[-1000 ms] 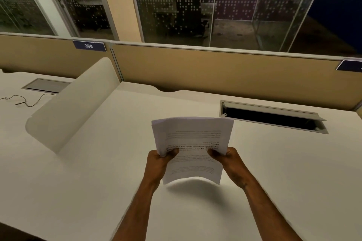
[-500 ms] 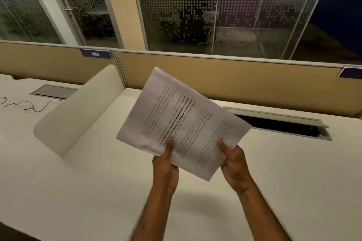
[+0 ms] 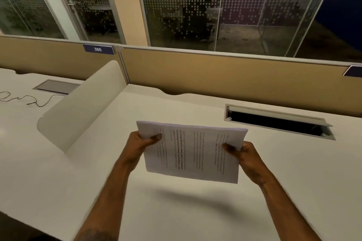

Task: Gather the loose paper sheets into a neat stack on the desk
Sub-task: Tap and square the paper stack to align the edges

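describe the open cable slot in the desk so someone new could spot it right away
Start at the tan partition along the back of the white desk. Just in front, right of the held paper stack, is the cable slot. Unlike the closed grey hatch on the neighbouring desk, its interior shows black.

white paper sheets (image 3: 193, 152), black print
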Demonstrator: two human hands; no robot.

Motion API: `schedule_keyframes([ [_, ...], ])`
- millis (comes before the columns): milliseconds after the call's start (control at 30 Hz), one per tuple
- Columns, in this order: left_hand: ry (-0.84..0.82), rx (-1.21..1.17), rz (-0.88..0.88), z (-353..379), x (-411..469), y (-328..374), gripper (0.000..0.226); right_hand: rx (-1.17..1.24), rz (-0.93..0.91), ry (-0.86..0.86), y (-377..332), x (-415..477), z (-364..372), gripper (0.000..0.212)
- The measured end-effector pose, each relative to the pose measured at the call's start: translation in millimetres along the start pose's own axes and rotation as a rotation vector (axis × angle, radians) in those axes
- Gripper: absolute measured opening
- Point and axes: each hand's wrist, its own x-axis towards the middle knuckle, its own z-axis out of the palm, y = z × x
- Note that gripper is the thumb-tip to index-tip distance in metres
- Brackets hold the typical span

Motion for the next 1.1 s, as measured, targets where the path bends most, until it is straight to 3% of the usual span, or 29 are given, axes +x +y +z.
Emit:
schedule_keyframes([
  [133,0.139,-0.042,-0.023,18,-16,-22,0.034,0.009,0.088,-0.006,12,-3,-3,0.021],
  [367,0.244,-0.061,-0.133,41,-51,-73,0.018,0.004,0.233,-0.012,62,-13,3,0.023],
  [567,0.24,-0.066,-0.133,37,-60,-84,0.02,0.008,0.259,0.006,75,-18,6,0.027],
  [767,0.272,-0.012,-0.168,47,-58,-87,0.006,-0.02,0.246,0.005,66,-12,6,0.016],
  [900,0.298,-0.105,-0.115,47,-48,-59,0.031,-0.018,0.154,0.013,41,-3,-13,0.032],
  [1033,0.276,-0.301,0.008,57,-41,-27,0.014,0.131,0.094,0.024,37,-5,-10,0.083],
  [1100,0.267,-0.431,0.029,69,-39,-18,0.022,0.223,0.088,-0.025,30,-6,8,0.091],
])
